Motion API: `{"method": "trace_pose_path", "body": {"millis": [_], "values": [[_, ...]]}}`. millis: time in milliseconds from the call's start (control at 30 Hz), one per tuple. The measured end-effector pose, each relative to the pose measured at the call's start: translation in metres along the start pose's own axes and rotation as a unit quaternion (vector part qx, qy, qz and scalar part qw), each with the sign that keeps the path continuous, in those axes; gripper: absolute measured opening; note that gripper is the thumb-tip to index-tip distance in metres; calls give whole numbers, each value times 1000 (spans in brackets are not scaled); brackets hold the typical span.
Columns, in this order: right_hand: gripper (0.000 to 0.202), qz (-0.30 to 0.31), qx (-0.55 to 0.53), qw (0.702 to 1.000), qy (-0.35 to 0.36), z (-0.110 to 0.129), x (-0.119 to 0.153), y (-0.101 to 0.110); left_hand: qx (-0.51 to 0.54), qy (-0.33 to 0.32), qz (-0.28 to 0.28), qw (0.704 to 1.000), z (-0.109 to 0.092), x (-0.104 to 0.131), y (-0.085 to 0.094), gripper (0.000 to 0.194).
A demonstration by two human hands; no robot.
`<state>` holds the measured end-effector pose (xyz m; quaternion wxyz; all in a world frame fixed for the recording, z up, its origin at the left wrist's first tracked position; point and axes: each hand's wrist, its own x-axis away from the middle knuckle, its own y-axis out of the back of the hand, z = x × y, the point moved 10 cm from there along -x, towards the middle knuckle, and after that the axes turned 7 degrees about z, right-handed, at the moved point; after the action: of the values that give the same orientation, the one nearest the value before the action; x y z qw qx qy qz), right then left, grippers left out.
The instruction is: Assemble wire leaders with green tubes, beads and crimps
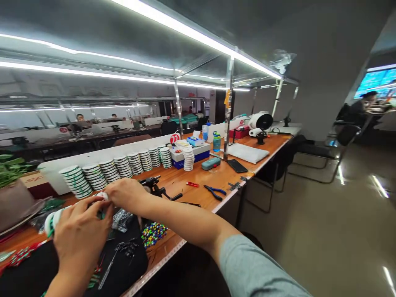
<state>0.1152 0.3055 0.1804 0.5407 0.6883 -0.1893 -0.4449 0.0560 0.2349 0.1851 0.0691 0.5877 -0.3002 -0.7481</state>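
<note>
My left hand [82, 225] is closed, fingers bent around a white spool [102, 196] whose rim shows above the fingertips, with a bit of green under them. My right hand [122, 194] reaches across and meets it there, its fingers pinched together; what they pinch is hidden. Another white spool with green thread [50, 223] shows at the left edge of my left hand, partly covered by it. Below lies a black mat [130, 264] with a metal tweezers-like tool [108, 268] and small dark pieces [129, 247]. Crumpled clear plastic [121, 220] lies beside my hands.
Several stacks of white spools [108, 171] line the white divider. Colourful beads [154, 234] lie near the table edge. A black clamp-like device [159, 190], red pen [192, 184], blue-handled pliers [215, 192], phone [236, 166] and teal case [210, 163] lie rightward. A potted plant [14, 177] stands left.
</note>
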Motion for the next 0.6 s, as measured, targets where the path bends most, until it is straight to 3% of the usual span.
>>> {"method": "trace_pose_path", "body": {"millis": [133, 200, 267, 333, 400, 467, 533, 600], "values": [[15, -51, 17, 999, -8, 1, 14, 18, 19, -6, -5, 1000, 0, -4, 1, 35], [28, -121, 23, 992, -23, 3, 46, 33, 36, -22, -1, 999, -2, -3, 3, 35], [46, -205, 13, 977, -60, -3, 101, 42, 61, -38, 8, 997, -3, 1, 7, 31], [31, -382, -55, 914, -129, -28, 190, 52, 84, -42, -1, 996, -1, 11, 17, 26], [24, -460, -83, 858, -211, -71, 277, 37, 99, -42, -13, 994, 0, 26, 30, 22], [19, -519, -114, 754, -387, -139, 371, 9, 118, -48, -18, 992, -5, 46, 42, 22], [32, -542, -139, 668, -490, -197, 440, -19, 146, -63, -17, 987, -17, 69, 50, 24], [42, -524, -186, 627, -546, -244, 479, -46, 184, -85, -20, 979, -38, 95, 53, 20]]}}
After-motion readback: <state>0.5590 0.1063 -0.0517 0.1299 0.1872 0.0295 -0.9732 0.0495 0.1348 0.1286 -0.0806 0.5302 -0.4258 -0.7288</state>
